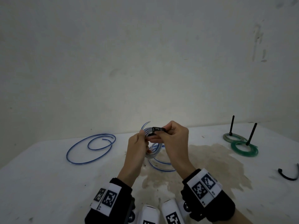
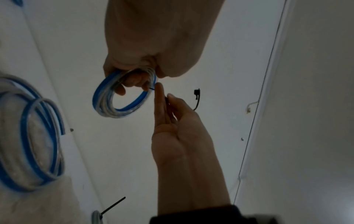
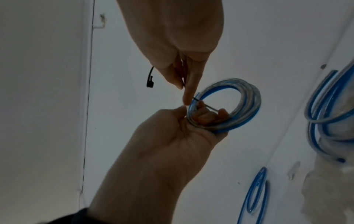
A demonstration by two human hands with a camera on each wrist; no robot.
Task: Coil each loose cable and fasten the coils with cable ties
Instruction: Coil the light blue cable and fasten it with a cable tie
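Observation:
My left hand grips a small coil of blue-and-clear cable, fingers curled through its opening. The right hand pinches a black cable tie right beside the coil. In the left wrist view the coil hangs from my left hand, and the right hand holds the tie with its thin tail touching the coil. The right wrist view shows the tie's tail passing inside the coil over my left hand's fingers. Its head sticks out free.
A loose blue cable lies on the white table at the left, another below my hands. Two green coils with upright black ties sit at the right. A spare black tie lies near the right edge.

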